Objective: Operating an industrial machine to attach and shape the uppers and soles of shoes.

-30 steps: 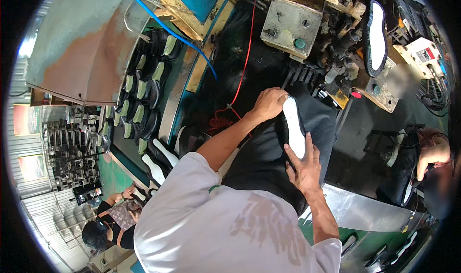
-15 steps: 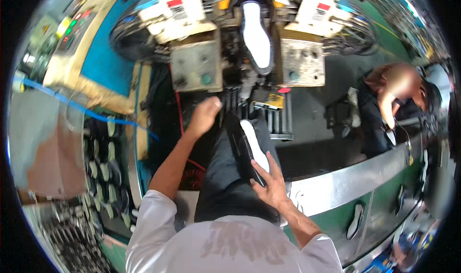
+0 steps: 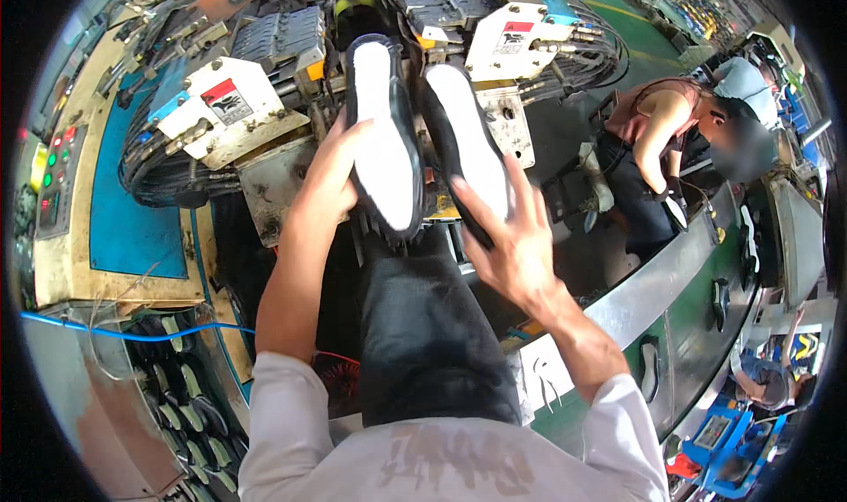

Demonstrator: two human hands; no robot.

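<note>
A black shoe upper (image 3: 385, 140) with a white bottom face turned up sits in the middle of the machine, its far end at the clamp. My left hand (image 3: 340, 167) is closed on its left side, thumb over the white face and the other fingers mostly hidden behind the edge. In my right hand (image 3: 516, 237) is a second black shoe upper (image 3: 468, 136), also white side up, tilted close beside the first. My right fingers lie across its near end and right edge; the thumb is on the near left side.
White machine blocks (image 3: 231, 109) with hoses flank the shoes. A control panel (image 3: 60, 180) with lit buttons stands at left, above a rack of shoes (image 3: 190, 405). At right, a green conveyor (image 3: 679, 352) carries shoes; a seated co-worker (image 3: 657, 140) handles another shoe beyond its metal edge.
My left hand has gone from empty above my lap to gripping the shoe upper in the machine. The right hand has carried its shoe upper forward from my lap. The view has shifted.
</note>
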